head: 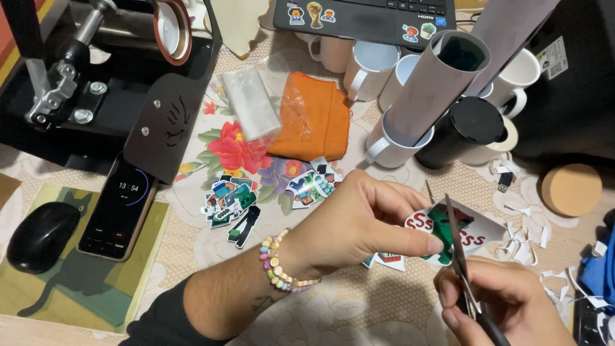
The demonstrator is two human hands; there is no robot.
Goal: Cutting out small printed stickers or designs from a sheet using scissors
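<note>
Two bare hands, left hand [359,221] and right hand [506,301], no rings or gloves visible. Around the left wrist, a beaded bracelet [277,264] of pastel round beads in pink, yellow, green and white. Further up the left forearm, a dark sleeve [163,320] pushed back.

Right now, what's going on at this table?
A person is cutting out a printed sticker. The left hand pinches a sticker sheet with a green and red design, while the right hand works scissors whose blades point up into the sheet. A pile of cut stickers lies on the floral tablecloth, paper scraps sit to the right, and white mugs stand behind.
</note>
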